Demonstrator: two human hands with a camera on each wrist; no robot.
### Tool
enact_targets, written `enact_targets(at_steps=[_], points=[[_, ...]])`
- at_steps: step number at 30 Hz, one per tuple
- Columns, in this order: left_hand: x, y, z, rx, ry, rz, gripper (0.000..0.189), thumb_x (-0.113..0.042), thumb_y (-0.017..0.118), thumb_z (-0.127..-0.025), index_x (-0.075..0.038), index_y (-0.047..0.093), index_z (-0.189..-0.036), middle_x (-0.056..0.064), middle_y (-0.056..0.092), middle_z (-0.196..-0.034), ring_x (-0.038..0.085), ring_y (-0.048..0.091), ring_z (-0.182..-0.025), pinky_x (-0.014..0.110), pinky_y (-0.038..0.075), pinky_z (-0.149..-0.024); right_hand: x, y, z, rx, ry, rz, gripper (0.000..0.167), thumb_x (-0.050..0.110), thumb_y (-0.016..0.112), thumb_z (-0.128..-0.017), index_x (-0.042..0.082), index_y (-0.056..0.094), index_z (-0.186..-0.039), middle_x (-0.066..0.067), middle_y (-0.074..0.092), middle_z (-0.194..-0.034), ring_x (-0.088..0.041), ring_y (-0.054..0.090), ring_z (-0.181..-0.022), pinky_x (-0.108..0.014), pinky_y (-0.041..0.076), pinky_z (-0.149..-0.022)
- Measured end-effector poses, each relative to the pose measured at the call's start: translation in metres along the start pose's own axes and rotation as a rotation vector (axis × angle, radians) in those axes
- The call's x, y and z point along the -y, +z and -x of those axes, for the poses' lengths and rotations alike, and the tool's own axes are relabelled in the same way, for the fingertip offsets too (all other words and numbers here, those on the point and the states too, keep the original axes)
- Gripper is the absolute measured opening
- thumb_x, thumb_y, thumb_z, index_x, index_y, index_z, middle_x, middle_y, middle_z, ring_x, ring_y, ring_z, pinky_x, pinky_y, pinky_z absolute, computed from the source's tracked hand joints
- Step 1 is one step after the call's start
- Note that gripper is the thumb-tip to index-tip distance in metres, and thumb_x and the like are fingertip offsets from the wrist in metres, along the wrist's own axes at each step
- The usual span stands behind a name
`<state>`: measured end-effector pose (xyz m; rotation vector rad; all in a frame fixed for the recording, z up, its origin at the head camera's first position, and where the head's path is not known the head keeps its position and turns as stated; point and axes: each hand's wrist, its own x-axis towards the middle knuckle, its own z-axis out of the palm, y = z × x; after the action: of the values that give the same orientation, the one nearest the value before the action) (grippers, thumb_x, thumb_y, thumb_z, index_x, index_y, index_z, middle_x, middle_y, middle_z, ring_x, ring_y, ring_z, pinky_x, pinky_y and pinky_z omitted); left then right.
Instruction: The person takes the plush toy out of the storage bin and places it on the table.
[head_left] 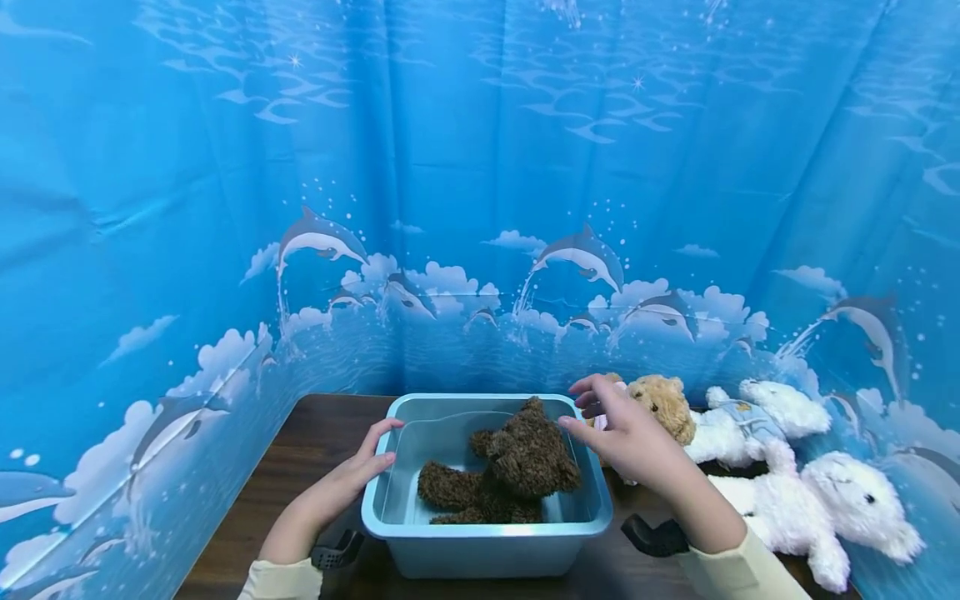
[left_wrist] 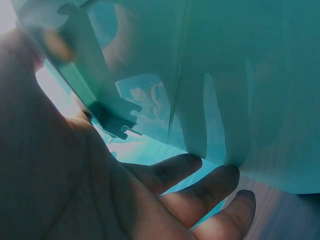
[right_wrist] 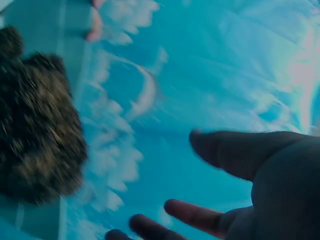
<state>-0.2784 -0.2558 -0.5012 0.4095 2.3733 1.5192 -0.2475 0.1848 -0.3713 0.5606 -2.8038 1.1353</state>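
A light blue plastic bin [head_left: 487,530] holds a dark brown curly plush toy [head_left: 532,454], its head raised toward the right side and limbs spread on the bottom. At the left rim is my left hand [head_left: 348,475], thumb and index finger right at the edge. In the left wrist view, the other fingers [left_wrist: 200,200] reach along the bin's outer wall [left_wrist: 225,110], fairly straight. My right hand [head_left: 622,429] hovers by the right rim with nothing in it. Its fingers [right_wrist: 200,217] and thumb are spread apart, away from the brown plush [right_wrist: 40,135].
To the right lie more plush toys: a tan bear [head_left: 663,408], a white one in a blue top [head_left: 750,425] and a white and pink one [head_left: 817,508]. The dark wooden table [head_left: 262,517] meets a blue dolphin-print curtain [head_left: 465,208] at back and sides.
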Motion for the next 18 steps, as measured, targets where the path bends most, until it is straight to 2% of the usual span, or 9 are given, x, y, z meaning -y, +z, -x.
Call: enact_targets(at_steps=[3, 7, 12, 18], points=[[-0.003, -0.004, 0.0, -0.004, 0.012, -0.013, 0.067, -0.049, 0.043, -0.111, -0.033, 0.011, -0.168, 0.02, 0.014, -0.174, 0.051, 0.03, -0.155, 0.076, 0.04, -0.117, 0.007, 0.009, -0.017, 0.13, 0.031, 0.026, 0.074, 0.053, 0.075, -0.101, 0.018, 0.043, -0.159, -0.017, 0.058, -0.15, -0.039, 0.06, -0.139, -0.059, 0.057, -0.103], [-0.006, -0.008, -0.005, -0.002, 0.02, -0.027, 0.068, -0.052, 0.044, -0.111, -0.034, 0.011, -0.168, 0.018, 0.011, -0.176, 0.051, 0.028, -0.157, 0.078, 0.037, -0.118, 0.011, 0.024, -0.032, 0.206, 0.085, 0.083, 0.1, 0.059, 0.08, -0.095, 0.016, 0.029, -0.168, -0.023, 0.046, -0.162, -0.041, 0.055, -0.147, -0.06, 0.056, -0.106], [-0.004, -0.004, -0.007, 0.008, 0.012, -0.018, 0.068, -0.052, 0.044, -0.112, -0.034, 0.01, -0.168, 0.017, 0.01, -0.176, 0.05, 0.029, -0.157, 0.076, 0.038, -0.118, 0.01, 0.038, -0.039, 0.26, 0.12, 0.17, 0.11, 0.06, 0.085, -0.09, 0.014, 0.027, -0.17, -0.027, 0.04, -0.167, -0.046, 0.055, -0.146, -0.063, 0.053, -0.107], [0.001, 0.001, 0.0, -0.001, 0.01, -0.012, 0.069, -0.053, 0.045, -0.111, -0.031, 0.011, -0.168, 0.019, 0.012, -0.175, 0.051, 0.03, -0.156, 0.076, 0.039, -0.118, 0.007, 0.05, -0.04, 0.367, 0.151, 0.234, 0.12, 0.056, 0.092, -0.083, 0.021, 0.022, -0.173, -0.027, 0.047, -0.162, -0.041, 0.066, -0.129, -0.059, 0.056, -0.099]])
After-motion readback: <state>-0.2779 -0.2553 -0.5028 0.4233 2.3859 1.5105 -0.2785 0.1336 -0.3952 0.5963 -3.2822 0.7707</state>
